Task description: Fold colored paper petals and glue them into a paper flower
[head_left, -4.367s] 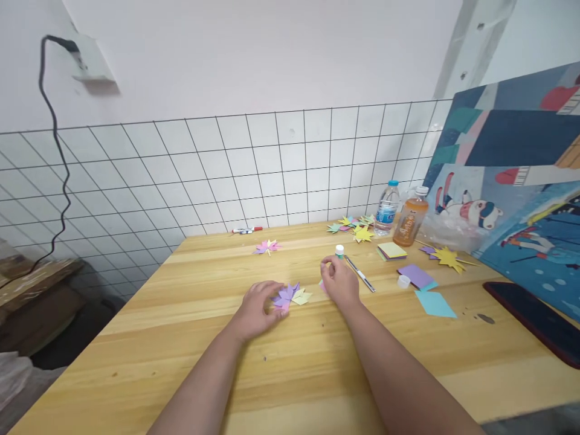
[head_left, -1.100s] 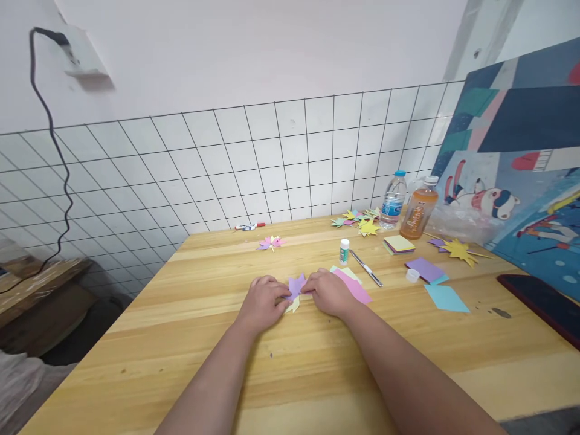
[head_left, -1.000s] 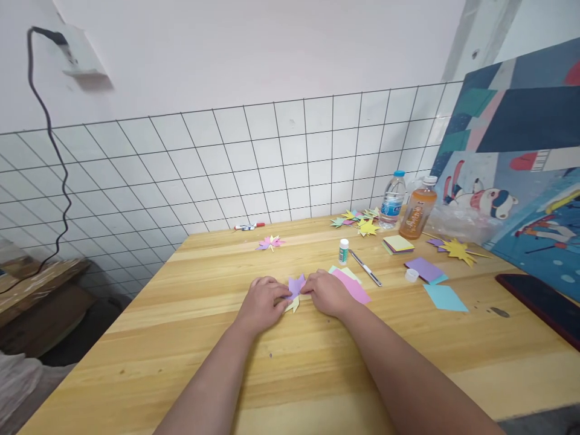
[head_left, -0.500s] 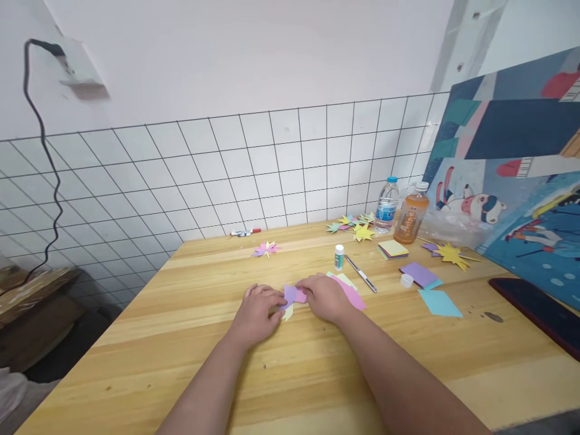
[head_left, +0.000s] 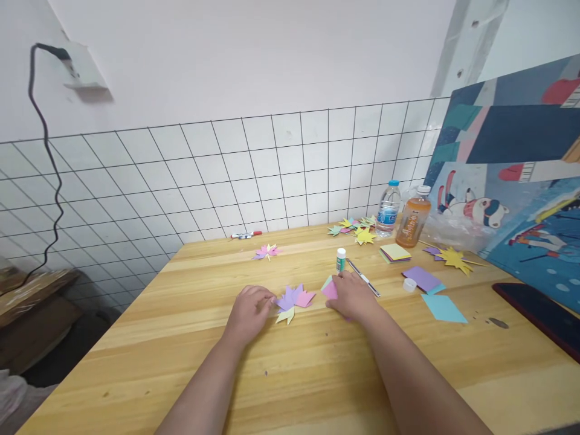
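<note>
A paper cutout with purple, pink and pale yellow pointed petals [head_left: 290, 299] lies flat in front of me. My left hand [head_left: 250, 315] rests at its left side, thumb and forefinger pinched at the tip of a purple petal. To the right, my right hand [head_left: 353, 296] lies over a pink paper sheet [head_left: 330, 290], its fingers curled down on it and covering most of it. A light green edge of paper shows beside the pink. Just behind that hand stand a small glue stick [head_left: 341, 260], uncapped, and a pen [head_left: 364, 278] lying slantwise.
Purple paper [head_left: 422, 278], a blue sheet [head_left: 444, 308] and a white cap [head_left: 409, 285] lie to the right. Farther back are a square paper stack [head_left: 395, 253], two bottles [head_left: 412, 219], several paper stars [head_left: 364, 235], a pink paper flower [head_left: 267, 252] and a marker [head_left: 246, 234]. A dark phone-like slab [head_left: 539, 317] lies far right.
My right hand has left the petal cutout and moved right onto the pink sheet, which has shifted left. The left hand has drawn back slightly, uncovering more of the cutout.
</note>
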{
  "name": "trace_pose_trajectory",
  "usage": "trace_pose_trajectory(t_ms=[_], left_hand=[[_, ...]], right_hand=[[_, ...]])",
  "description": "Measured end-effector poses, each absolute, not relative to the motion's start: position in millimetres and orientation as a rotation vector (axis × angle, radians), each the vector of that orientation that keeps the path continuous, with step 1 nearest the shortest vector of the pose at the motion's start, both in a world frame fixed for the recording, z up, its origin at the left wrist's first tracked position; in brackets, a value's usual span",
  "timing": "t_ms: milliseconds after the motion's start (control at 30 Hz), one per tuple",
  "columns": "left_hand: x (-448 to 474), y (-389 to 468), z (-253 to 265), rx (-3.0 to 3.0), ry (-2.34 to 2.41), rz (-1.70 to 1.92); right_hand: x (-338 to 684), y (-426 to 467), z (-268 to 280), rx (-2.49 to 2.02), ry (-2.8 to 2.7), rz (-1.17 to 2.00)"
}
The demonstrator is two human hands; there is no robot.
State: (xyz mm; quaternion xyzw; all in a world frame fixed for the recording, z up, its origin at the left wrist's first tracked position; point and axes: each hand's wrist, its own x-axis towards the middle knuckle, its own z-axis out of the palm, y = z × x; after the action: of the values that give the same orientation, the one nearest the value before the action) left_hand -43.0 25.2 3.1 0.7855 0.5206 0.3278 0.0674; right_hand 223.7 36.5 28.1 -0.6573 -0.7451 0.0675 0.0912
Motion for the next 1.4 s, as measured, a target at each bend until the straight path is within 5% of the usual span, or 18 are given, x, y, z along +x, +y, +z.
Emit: trace_pose_trajectory(t_ms=[500, 933, 1200, 1400], left_hand=[[-39.3, 21.6, 5.8, 2.291, 1.533, 1.12], [-34.1, 15.6, 10.7, 2.247, 1.444, 1.119], [-28.2, 8.6, 10.6, 2.001, 1.264, 1.2], [-15.3, 6.7, 11.2, 1.754, 1.228, 1.13]], right_hand=[[230.3, 46.9, 27.7, -1.94, -2.127, 0.119], [216.3, 46.6, 22.9, -1.395, -1.677, -0.038], [176.6, 23.5, 22.0, -1.002, -1.86, 0.378], [149.9, 22.7, 2.4, -0.888, -1.751, 1.028]])
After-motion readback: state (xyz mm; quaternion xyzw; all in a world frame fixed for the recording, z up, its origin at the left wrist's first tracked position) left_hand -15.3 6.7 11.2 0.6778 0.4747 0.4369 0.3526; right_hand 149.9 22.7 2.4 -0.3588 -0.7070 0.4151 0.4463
